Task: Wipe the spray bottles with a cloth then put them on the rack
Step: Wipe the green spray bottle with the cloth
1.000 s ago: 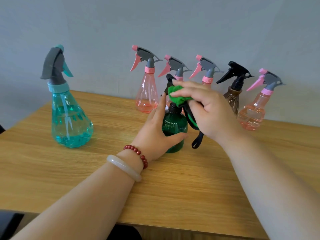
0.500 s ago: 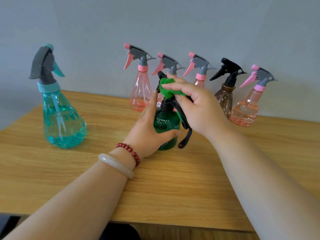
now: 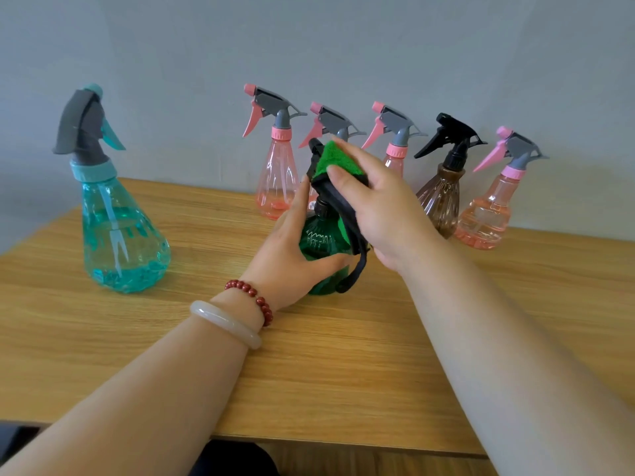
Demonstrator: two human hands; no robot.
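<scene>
Bright, even light; soft shadows; wide-angle edge warp

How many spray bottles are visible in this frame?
7. Teal bottle on the left; green bottle in the left hand; behind, left to right: first pink bottle, second pink bottle (half hidden), third pink bottle, brown bottle, fourth pink bottle. None seems fully hidden.

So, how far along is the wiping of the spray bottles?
Done: nothing visibly; no rack is in view. In hand: the left hand grips the green bottle while the right hand holds the green cloth over its top. Left: the teal bottle, four pink bottles and brown bottle, all unracked; wiping unclear.
</scene>
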